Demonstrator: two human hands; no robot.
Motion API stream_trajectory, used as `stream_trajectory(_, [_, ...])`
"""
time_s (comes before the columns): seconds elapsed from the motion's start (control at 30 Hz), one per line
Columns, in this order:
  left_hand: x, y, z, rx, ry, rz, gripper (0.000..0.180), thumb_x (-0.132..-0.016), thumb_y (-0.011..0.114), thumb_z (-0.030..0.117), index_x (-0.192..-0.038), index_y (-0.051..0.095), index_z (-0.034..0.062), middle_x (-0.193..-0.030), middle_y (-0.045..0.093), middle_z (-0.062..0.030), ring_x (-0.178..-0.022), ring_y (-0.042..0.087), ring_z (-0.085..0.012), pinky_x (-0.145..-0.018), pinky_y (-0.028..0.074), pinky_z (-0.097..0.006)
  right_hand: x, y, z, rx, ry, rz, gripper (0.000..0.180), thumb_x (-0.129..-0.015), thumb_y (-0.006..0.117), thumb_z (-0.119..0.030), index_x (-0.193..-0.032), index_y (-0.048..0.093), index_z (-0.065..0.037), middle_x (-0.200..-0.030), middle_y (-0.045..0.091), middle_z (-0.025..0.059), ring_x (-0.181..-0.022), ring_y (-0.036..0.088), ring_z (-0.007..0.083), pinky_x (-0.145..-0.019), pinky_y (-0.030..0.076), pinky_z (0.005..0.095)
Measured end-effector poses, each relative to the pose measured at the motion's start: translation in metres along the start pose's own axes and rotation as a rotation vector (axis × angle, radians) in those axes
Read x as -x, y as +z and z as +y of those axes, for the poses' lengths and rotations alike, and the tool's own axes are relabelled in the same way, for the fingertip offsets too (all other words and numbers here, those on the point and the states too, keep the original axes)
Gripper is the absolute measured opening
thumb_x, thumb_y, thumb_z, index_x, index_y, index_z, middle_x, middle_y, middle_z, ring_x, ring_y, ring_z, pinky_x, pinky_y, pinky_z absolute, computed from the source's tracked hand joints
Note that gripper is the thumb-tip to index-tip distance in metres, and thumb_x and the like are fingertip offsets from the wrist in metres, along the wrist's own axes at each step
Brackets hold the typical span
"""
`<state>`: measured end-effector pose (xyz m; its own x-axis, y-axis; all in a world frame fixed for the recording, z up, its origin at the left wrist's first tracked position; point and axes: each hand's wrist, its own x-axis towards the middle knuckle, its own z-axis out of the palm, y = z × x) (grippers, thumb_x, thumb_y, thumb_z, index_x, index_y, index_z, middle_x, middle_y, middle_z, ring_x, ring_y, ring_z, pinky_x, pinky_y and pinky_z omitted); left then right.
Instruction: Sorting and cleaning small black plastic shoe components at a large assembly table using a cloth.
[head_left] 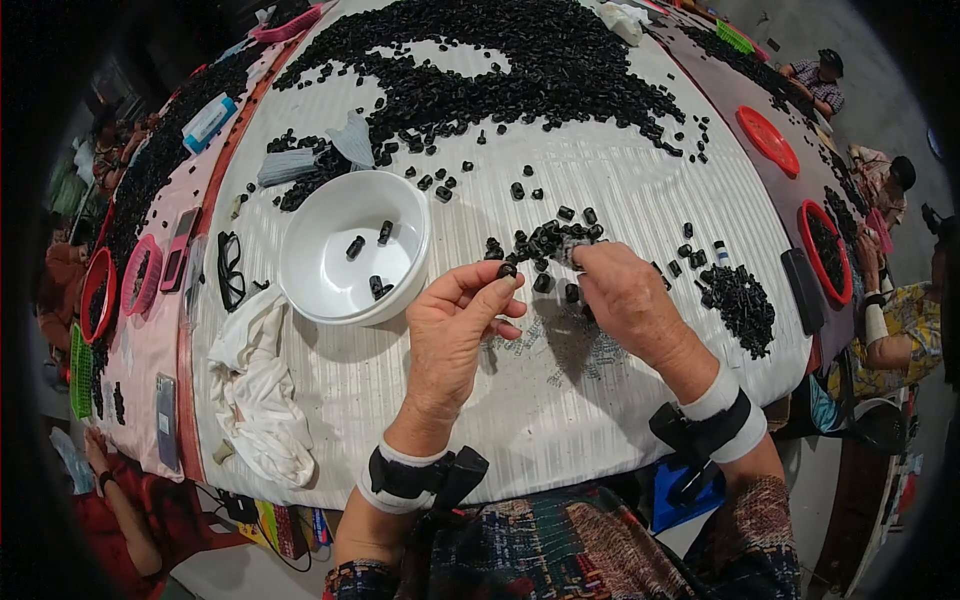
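My left hand (452,325) pinches a small black cylindrical part (507,270) between thumb and forefinger, to the right of a white plastic bowl (300,290). Inside the bowl lie several black parts (355,246) of the same kind. My right hand (635,305) is closed at a loose cluster of black cylindrical parts (545,240). Something greyish shows at its fingertips, too blurred to name. Tiny silvery metal pieces (595,358) are scattered on the cloth below my hands. To the right of my right hand sits a small heap of thin black pieces (742,310).
A huge pile of black parts (530,60) covers the table's far side. White cloth (255,390), eyeglasses (231,272) and grey fabric pieces (290,166) lie left, around the bowl. A dark oblong case (801,291) is at right. Other people (890,325) sit at neighbouring tables.
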<state>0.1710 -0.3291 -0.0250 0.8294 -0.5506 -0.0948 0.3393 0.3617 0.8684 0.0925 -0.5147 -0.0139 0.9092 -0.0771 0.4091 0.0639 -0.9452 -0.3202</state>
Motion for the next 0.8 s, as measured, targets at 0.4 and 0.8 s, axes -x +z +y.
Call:
stream_trajectory(0.4, [-0.001,-0.003,0.0,0.063,-0.006,0.03,0.028,-0.087,0.066,0.009,-0.108,0.058,-0.007,-0.093,0.067,-0.0123,-0.075,0.065,-0.0145,-0.056,0.055,-0.023,-0.01,0.025,-0.009,-0.105,-0.087,-0.128,0.021,-0.076,0.055,0.003,-0.095,0.058,-0.005,-0.08,0.057,0.0108,-0.08,0.058,0.0308,-0.068,0.049,0.0407])
stream_trajectory(0.8, [-0.002,-0.006,0.004,0.088,0.014,0.041,0.026,-0.087,0.066,0.009,-0.107,0.058,-0.0056,-0.093,0.068,-0.0124,-0.074,0.065,-0.0142,-0.056,0.054,-0.023,-0.022,0.028,-0.011,-0.053,-0.113,-0.028,0.018,-0.075,0.056,0.002,-0.091,0.059,-0.006,-0.076,0.057,0.0099,-0.074,0.059,0.0285,-0.063,0.051,0.0387])
